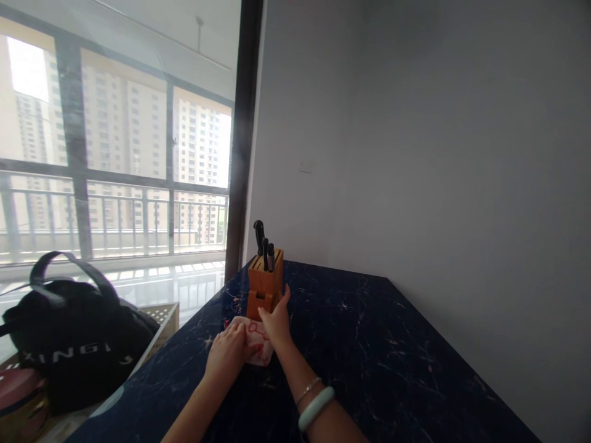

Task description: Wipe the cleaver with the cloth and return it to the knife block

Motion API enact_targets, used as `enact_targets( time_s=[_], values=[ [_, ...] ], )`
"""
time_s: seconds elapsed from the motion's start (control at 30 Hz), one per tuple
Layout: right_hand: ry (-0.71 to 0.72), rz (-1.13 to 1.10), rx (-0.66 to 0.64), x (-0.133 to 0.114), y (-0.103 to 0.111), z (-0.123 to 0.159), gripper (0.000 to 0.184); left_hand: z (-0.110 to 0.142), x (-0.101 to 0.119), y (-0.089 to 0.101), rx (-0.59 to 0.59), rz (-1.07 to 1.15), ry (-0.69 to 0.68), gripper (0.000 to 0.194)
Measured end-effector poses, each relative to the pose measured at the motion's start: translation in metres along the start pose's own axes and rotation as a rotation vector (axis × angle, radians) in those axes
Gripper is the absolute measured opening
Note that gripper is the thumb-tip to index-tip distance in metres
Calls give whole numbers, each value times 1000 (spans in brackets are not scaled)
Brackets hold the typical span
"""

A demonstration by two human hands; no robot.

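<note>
A wooden knife block (265, 283) stands upright on the dark blue marbled table, with several black-handled knives (259, 237) in its upper slots. My right hand (277, 320) grips the block low on its right side, thumb at the front and fingers along the side. A pale pink cloth with red markings (258, 341) lies bunched on the table just in front of the block. My left hand (231, 344) is closed on the cloth's left part, the fingers curled over it. Part of the cloth is hidden under that hand.
The dark marbled table (360, 344) runs back to a grey wall (438, 154). Left of it, a black bag (78, 344) sits in a light-coloured crate (168, 320), beside a pink-lidded container (21, 394). Large windows are behind.
</note>
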State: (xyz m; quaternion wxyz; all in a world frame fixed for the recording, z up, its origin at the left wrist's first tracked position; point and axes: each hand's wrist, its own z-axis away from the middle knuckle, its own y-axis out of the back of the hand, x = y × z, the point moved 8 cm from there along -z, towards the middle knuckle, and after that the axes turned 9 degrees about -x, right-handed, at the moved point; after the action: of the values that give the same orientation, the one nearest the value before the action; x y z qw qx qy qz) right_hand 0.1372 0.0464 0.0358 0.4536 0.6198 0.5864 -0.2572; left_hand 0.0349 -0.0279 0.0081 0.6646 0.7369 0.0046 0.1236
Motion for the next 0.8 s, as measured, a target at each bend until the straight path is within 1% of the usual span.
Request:
enact_targets(
  time_s=[0.07,0.17,0.23,0.3,0.33,0.4,0.47,0.5,0.57,0.63,0.73,0.8],
  values=[
    [-16,-69,-102,-7,11,16,83,4,3,1,12,-1,-9,19],
    [-6,-43,-248,-18,39,52,74,11,9,9,75,-3,-13,22],
    [-56,34,-316,-13,66,75,64,16,20,19,150,3,-48,24],
    [-144,136,-302,2,100,93,60,22,39,25,204,35,-126,23],
    [-172,191,-284,9,117,98,58,25,51,26,202,67,-178,22],
    [-216,293,-256,24,148,104,52,30,78,19,138,160,-281,19],
    [-225,363,-240,34,172,105,43,37,109,3,3,239,-424,19],
    [-221,375,-235,38,180,104,39,41,124,-6,-60,249,-487,21],
    [-208,350,-237,44,190,103,33,49,147,-21,-145,238,-596,27],
    [-228,287,-281,50,191,105,30,52,159,-33,-177,233,-650,34],
    [-305,210,-379,61,184,112,28,47,157,-43,-133,249,-641,37],
    [-340,211,-407,65,181,116,27,43,151,-45,-94,258,-662,33]
  ],
)
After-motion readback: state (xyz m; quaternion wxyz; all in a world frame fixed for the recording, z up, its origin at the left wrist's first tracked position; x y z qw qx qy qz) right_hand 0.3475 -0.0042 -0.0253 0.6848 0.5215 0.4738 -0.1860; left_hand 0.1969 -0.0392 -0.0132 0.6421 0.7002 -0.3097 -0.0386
